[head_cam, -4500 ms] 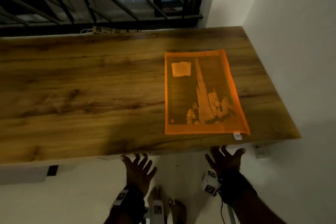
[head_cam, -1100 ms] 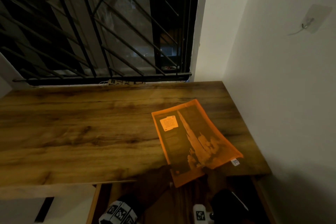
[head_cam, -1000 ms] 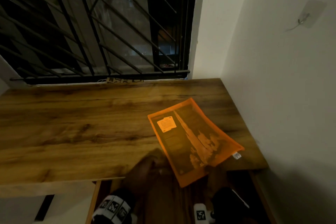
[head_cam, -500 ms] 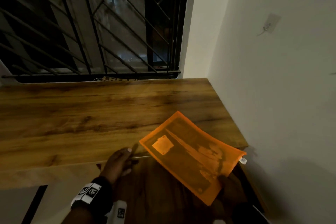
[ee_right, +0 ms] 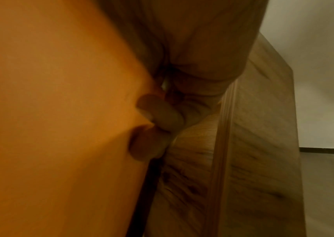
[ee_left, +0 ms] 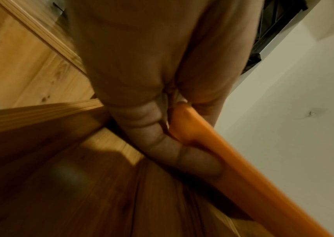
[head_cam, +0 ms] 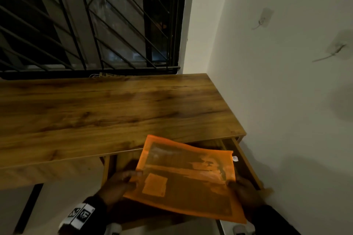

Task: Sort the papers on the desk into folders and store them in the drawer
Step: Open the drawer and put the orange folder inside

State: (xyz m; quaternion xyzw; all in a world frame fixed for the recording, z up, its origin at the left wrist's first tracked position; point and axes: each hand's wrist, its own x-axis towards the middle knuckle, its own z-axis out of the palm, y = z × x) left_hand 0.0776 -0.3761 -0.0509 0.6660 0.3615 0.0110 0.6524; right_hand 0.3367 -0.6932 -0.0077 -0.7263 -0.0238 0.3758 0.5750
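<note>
The task looks close to its end. The orange folder already has a printed paper inside it, and it is held in the air just above the open drawer, not yet lying in it. No loose paper shows on the desk. What is left, I think, is to lower the folder into the drawer and to push the drawer closed.

The left hand holds the folder at its left edge, with one finger under the sheet and the thumb on the top side. The right hand holds the right edge, and two fingertips press against the orange surface from below. Both hands are clamped on the folder, one at each side.

The folder is a thin plastic sleeve, half transparent, so the dark print shows through. It bends a little between the hands. A small white tag sits at its far right corner. The desk top and the drawer are wood with a strong brown grain, and the drawer has flat straight walls.
</note>
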